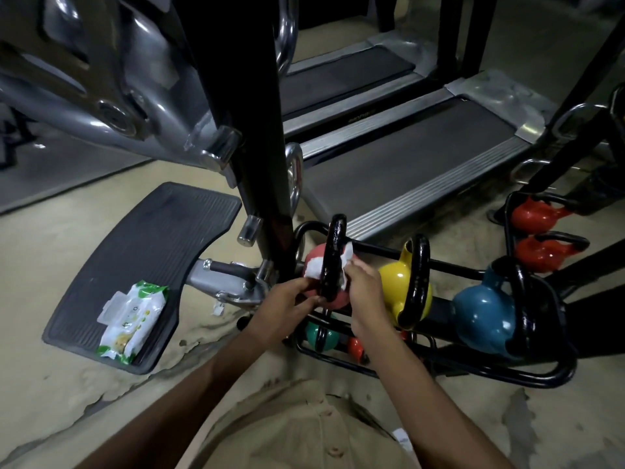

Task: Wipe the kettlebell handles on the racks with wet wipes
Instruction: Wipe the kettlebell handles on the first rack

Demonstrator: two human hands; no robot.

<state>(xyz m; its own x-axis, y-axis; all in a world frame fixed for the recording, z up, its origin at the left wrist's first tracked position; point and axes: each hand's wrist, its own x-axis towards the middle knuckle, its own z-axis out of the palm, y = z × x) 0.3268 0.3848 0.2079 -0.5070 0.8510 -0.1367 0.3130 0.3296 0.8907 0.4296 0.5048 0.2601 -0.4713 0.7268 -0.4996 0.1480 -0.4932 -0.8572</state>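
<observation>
Seven kettlebells are in view. Three sit on the upper tier of the near rack (507, 372): a red kettlebell (338, 298), a yellow kettlebell (394, 277) and a blue kettlebell (480, 313). A green kettlebell (319, 335) and a small red one (355, 345) sit on the tier below, and two orange-red kettlebells (532, 214) are on a second rack (507, 211). One wet wipe (314, 269) is wrapped across the red kettlebell's black handle (333, 252), which stands between the two hands. The left hand (291, 299) has its fingers curled on the wipe's end just left of the handle. The right hand (365, 286) pinches the other end just right of it. The yellow kettlebell is just beside the right hand on its outer side, and the blue is further out. The green and small red lie below both wrists. One pack of wipes (130, 319) lies well to the left of the left hand on a black footplate (152, 238). Two treadmills (406, 157) lie beyond the hands.
</observation>
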